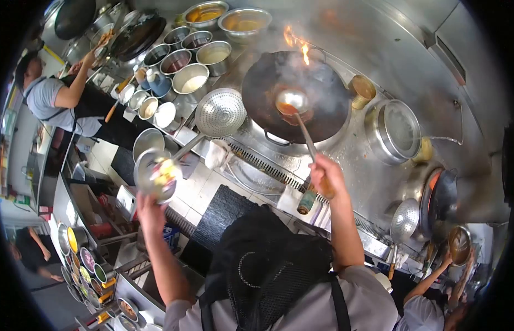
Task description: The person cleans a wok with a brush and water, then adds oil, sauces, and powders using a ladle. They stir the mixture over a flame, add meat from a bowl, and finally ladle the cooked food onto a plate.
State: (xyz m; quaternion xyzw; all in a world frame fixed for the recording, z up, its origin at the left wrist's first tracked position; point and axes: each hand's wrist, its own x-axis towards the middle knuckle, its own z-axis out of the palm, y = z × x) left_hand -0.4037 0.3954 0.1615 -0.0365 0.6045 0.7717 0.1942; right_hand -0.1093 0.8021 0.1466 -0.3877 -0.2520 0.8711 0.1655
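Note:
My right hand (326,175) is wrapped round the wooden handle of a metal ladle (308,135). The ladle's bowl is down in a large black wok (262,94), over some reddish sauce, with smoke rising and flames (298,44) at the far rim. Out to the left, my left hand (150,212) grips the edge of a metal bowl (144,175), slightly blurred. Chopped yellow, white and red pieces (165,172) lie in this bowl. Between the bowl and the wok, a perforated strainer (220,113) rests with its handle pointing toward the bowl.
Several metal pots of sauces (191,78) stand left of the wok. A lidded pot (399,129) and another strainer (405,220) are on the right. Co-workers stand at left (61,102) and lower right (425,309). Ingredient containers (87,259) fill the lower-left counter.

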